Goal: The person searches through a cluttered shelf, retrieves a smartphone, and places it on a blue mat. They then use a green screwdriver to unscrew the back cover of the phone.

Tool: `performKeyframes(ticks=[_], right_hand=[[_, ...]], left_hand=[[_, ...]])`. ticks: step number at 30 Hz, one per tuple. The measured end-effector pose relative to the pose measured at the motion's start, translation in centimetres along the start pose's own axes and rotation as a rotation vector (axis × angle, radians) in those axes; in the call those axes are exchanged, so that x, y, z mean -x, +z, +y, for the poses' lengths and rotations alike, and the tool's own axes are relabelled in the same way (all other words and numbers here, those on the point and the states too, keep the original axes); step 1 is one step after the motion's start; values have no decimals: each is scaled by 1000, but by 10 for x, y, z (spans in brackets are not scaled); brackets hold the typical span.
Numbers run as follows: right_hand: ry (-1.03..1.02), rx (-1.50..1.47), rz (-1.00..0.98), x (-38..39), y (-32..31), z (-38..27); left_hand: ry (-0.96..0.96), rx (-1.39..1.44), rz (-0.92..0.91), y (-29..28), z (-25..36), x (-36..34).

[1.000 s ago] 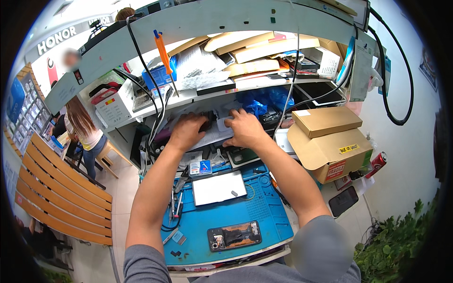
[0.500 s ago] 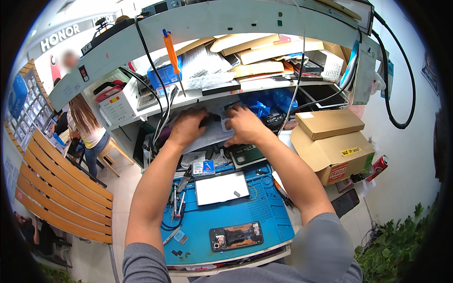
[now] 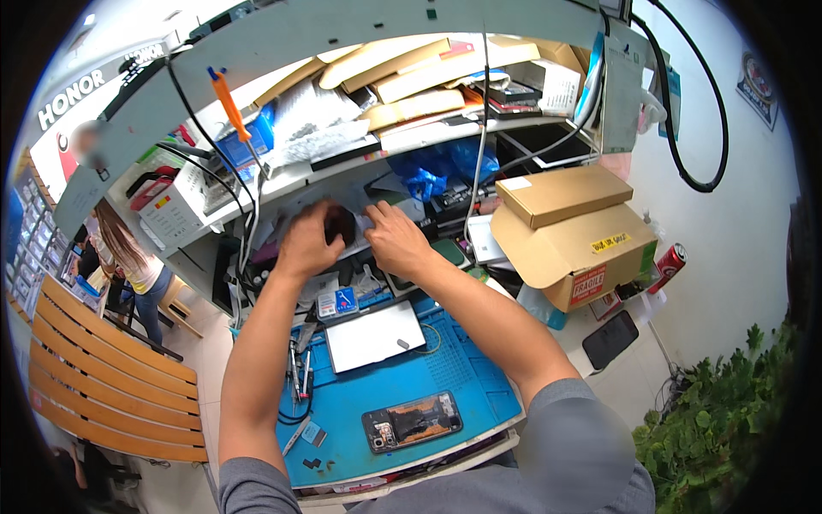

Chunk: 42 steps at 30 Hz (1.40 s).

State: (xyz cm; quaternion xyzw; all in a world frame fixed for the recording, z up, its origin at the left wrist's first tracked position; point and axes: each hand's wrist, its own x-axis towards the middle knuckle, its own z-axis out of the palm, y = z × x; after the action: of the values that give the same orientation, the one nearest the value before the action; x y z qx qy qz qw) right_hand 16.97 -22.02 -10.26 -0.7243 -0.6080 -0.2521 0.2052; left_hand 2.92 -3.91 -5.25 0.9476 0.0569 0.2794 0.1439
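Note:
Both arms reach over the bench into the space under the shelf. My left hand (image 3: 310,242) curls its fingers and thumb around a dark, rounded thing (image 3: 342,224) whose kind I cannot make out. Just to its right, my right hand (image 3: 396,243) has bent fingers drawn together; whatever they hold, if anything, is hidden. Below the hands lie a small blue-and-white box (image 3: 337,302) and a white rectangular pad (image 3: 375,336) with a small grey piece on it. An opened phone (image 3: 412,421), its inside bared, rests near the front of the blue work mat (image 3: 351,385).
Hand tools (image 3: 300,374) lie along the mat's left side. Cardboard boxes (image 3: 565,236) are stacked at the right, beside a dark phone (image 3: 610,340) and a red can (image 3: 670,261). Padded envelopes fill the shelf (image 3: 342,163) above. Cables (image 3: 484,128) hang across the front.
The view has shifted, so the bench sits further left and slightly higher. My left hand has closed around the dark rounded thing, and my right fingers have drawn in from a wider spread.

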Motion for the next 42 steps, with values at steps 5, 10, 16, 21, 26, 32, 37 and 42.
performKeyframes(ticks=[5,10,16,21,26,32,37,42], right_hand=[[-62,-266,248,10,-15,-10],[44,-319,465,12,-27,10],[650,192,231,-40,-36,65],[826,300,-167,-78,-58,94],[745,591,-110,-85,-48,135],[707,554,-181,-75,-59,142],[548,542,-137,-65,-63,168],[555,426,113,-66,-57,196]], left_hand=[[241,22,32,2,16,-11],[359,-50,78,13,40,-21],[261,-173,-19,32,44,-17],[186,-149,-72,27,40,-6],[171,-107,-73,25,32,-1],[197,-78,-42,13,31,8],[226,-35,-33,10,49,21],[257,-44,-42,-8,57,42]])
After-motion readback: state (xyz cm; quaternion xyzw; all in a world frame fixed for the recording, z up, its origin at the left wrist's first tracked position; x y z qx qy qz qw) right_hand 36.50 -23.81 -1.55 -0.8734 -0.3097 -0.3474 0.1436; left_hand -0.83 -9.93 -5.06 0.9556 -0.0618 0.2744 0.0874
